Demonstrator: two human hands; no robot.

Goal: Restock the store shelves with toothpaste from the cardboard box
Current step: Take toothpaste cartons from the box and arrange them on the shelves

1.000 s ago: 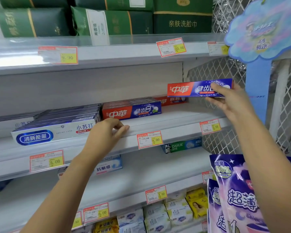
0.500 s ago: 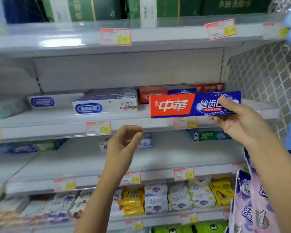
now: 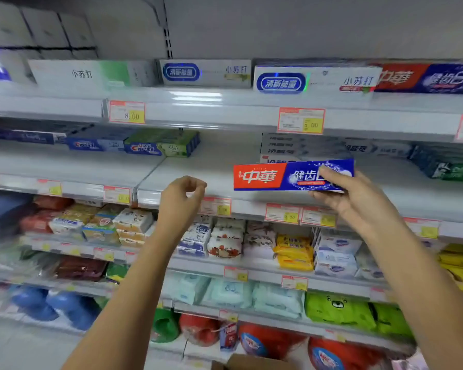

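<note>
Fingers [image 3: 332, 174] of the right hand [image 3: 358, 204] are pinching the right end of a red-and-blue toothpaste box [image 3: 275, 177], holding it level in front of the middle shelf [image 3: 211, 166]. Beside it, apart, the left hand [image 3: 181, 200] is hovering, loosely curled, holding nothing. Below, a cardboard box [image 3: 251, 363] corner is showing.

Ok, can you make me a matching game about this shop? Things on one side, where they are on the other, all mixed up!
Things:
1. nearest red-and-blue toothpaste box
2. left hand
3. cardboard box
4. green Crest boxes

Places or states:
A. bottom edge of the view
B. on a shelf, left side
C. holds nothing
D. gripped by the right hand

Pairs: 1-D, 2-C, 3-A, 4-B.
</note>
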